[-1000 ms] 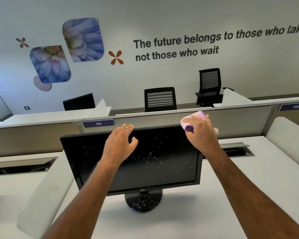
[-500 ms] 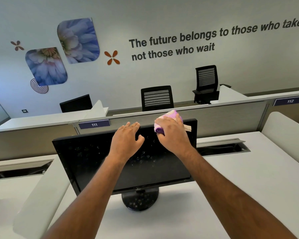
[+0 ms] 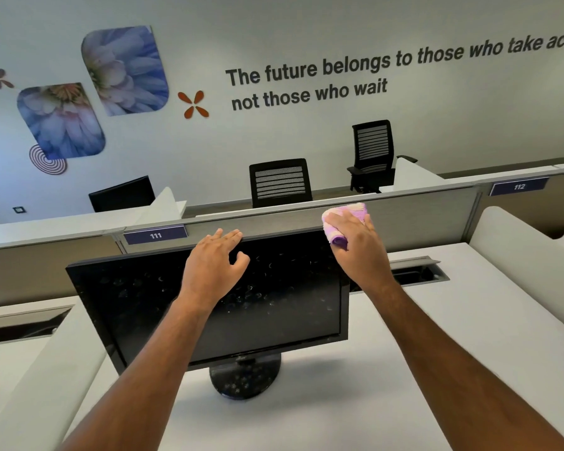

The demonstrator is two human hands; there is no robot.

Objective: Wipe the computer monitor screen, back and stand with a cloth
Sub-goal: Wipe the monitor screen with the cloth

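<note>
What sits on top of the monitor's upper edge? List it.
The left hand rests fingers on the monitor top edge; the right hand presses a pink cloth at its right corner. The monitor's back is hidden.

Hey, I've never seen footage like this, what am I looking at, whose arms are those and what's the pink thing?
This is one picture from a camera worn on a person's head, looking forward and down, so the two bare arms are the wearer's own. No robot is involved. A black computer monitor stands on a white desk, its screen and round stand speckled with marks. The left hand rests on the monitor's top edge. The right hand presses a pink cloth on the top right corner. Behind are a partition, chairs and a lettered wall.
</note>
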